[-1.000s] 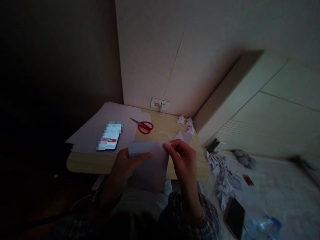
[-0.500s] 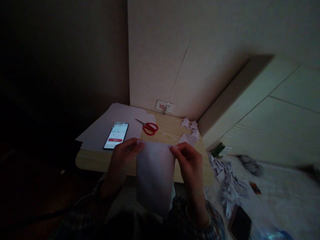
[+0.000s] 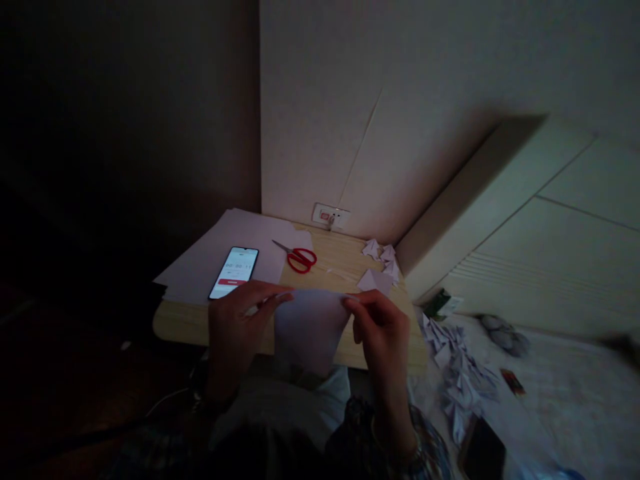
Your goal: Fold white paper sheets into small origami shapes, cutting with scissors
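Observation:
A white sheet of paper (image 3: 311, 330) hangs over the front edge of the small wooden table (image 3: 340, 250), stretched between my two hands. My left hand (image 3: 237, 327) pinches its upper left corner between thumb and fingers. At the upper right corner, my right hand (image 3: 380, 327) grips the paper the same way. Just beyond my left hand a lit phone (image 3: 235, 270) lies on a stack of white paper (image 3: 200, 257). Red-handled scissors (image 3: 299, 257) rest past the sheet, blades pointing left.
Several folded paper pieces (image 3: 387, 253) sit at the table's back right, beside a flat paper square (image 3: 375, 281). On the bed (image 3: 565, 387) to the right lie a heap of folded papers (image 3: 457, 373) and a dark device (image 3: 483, 450). A wall socket (image 3: 330, 215) is behind the table.
The sheet's lower end has swung up and away from me, so it looks shorter. My left hand has turned and shifted slightly left; both hands still grip the corners.

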`<state>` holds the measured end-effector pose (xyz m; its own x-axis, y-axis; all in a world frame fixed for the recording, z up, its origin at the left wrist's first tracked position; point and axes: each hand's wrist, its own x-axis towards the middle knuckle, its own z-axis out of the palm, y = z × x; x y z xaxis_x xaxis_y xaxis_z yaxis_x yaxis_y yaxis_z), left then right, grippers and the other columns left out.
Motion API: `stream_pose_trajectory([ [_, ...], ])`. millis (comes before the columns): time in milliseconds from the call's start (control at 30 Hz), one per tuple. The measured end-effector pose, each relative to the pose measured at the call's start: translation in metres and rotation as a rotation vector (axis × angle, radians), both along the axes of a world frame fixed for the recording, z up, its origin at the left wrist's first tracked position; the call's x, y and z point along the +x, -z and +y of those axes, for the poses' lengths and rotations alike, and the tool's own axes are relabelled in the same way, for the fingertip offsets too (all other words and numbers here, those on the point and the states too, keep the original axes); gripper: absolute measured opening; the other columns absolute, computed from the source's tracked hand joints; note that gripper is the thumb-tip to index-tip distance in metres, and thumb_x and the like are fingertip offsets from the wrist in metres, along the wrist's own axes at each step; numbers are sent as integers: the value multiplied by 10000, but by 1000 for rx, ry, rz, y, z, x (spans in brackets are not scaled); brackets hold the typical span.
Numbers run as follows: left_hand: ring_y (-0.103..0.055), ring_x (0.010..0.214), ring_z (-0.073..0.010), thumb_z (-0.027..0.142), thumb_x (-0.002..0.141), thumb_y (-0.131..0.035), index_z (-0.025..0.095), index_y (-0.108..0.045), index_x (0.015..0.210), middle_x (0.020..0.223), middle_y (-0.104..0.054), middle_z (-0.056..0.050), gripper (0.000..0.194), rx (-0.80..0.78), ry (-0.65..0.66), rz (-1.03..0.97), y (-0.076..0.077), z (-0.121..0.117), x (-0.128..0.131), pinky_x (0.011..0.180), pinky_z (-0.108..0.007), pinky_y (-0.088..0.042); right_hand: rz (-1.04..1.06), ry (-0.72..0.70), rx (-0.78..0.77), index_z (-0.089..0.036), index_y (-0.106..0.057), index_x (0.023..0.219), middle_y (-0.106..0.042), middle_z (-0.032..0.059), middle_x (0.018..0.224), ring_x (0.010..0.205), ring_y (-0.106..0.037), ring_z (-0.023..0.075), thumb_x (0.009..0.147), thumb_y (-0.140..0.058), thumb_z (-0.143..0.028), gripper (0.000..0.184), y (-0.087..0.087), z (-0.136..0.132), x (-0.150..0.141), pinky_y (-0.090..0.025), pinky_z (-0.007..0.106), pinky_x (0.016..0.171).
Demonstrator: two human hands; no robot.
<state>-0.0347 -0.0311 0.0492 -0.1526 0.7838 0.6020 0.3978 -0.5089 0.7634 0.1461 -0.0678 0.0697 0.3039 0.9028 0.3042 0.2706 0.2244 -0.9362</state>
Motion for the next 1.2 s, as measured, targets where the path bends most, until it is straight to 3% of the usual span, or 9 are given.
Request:
stream_pose_trajectory([
  [100, -654, 708, -171, 257, 767, -727, 261, -773, 713, 754, -757, 6, 71, 167, -22, 54, -3, -5, -1, 678, -300, -535, 50, -51, 70, -197, -699, 734, -650, -37, 512, 445, -574, 125, 807, -668, -226, 85, -1, -2, 0, -406, 222, 425],
  [167, -653, 639, -136, 184, 819, -652, 253, -772, 794, 848, -768, 6, 140, 122, 53, -11, -6, -11, -1, 603, -266, -541, 29, -73, 155, -208, -707, 751, -741, -1, 683, 606, -675, 155, 823, -652, -181, 94, -2, -4, 0, -491, 241, 521],
  [267, -640, 530, -87, 83, 861, -499, 262, -748, 898, 907, -775, 35, 309, 24, 160, -58, -12, -21, -2, 522, -215, -531, -61, -74, 291, -227, -696, 743, -770, 8, 873, 832, -709, 178, 833, -648, -130, 141, -3, -8, 2, -538, 293, 736],
  [400, -718, 849, -144, 101, 865, -485, 281, -735, 880, 940, -778, 50, 309, 139, 153, 73, -19, -27, -9, 789, -260, -571, -152, -106, 384, -245, -696, 802, -765, 6, 967, 919, -699, 182, 852, -646, -132, 133, -1, -12, 6, -526, 316, 811],
  [467, -713, 898, -145, 113, 887, -467, 288, -731, 894, 975, -774, 47, 317, 170, 159, 121, -17, -28, -11, 827, -262, -562, -173, -133, 399, -247, -703, 808, -767, 11, 965, 907, -703, 187, 858, -650, -159, 114, 3, -12, 9, -531, 318, 796],
  [633, -707, 915, -138, 143, 936, -404, 297, -718, 958, 1024, -766, 35, 350, 190, 190, 206, -4, -34, -12, 859, -251, -548, -135, -174, 358, -247, -717, 788, -772, 27, 938, 867, -714, 204, 854, -661, -202, 98, 16, -12, 18, -544, 333, 765],
  [800, -702, 951, -133, 91, 890, -454, 278, -698, 1005, 1057, -758, 47, 328, 174, 185, 250, -4, -30, -5, 893, -228, -535, -21, -143, 288, -244, -716, 763, -773, 16, 920, 870, -711, 195, 821, -679, -148, 118, 20, -13, 21, -541, 321, 777],
  [1033, -717, 872, -176, 140, 863, -543, 247, -720, 874, 920, -772, 19, 207, 69, 97, 93, 5, -9, -4, 829, -300, -568, 177, -162, 194, -227, -690, 713, -771, 7, 820, 796, -715, 188, 805, -655, -144, 129, 24, -14, 19, -550, 314, 740],
  [1200, -696, 770, -159, 179, 836, -608, 249, -721, 821, 832, -749, 29, 134, 20, 75, -5, 7, -7, -6, 741, -277, -565, 260, -138, 107, -210, -646, 689, -767, 22, 803, 781, -712, 190, 809, -642, -200, 121, 31, -12, 20, -554, 313, 721],
])
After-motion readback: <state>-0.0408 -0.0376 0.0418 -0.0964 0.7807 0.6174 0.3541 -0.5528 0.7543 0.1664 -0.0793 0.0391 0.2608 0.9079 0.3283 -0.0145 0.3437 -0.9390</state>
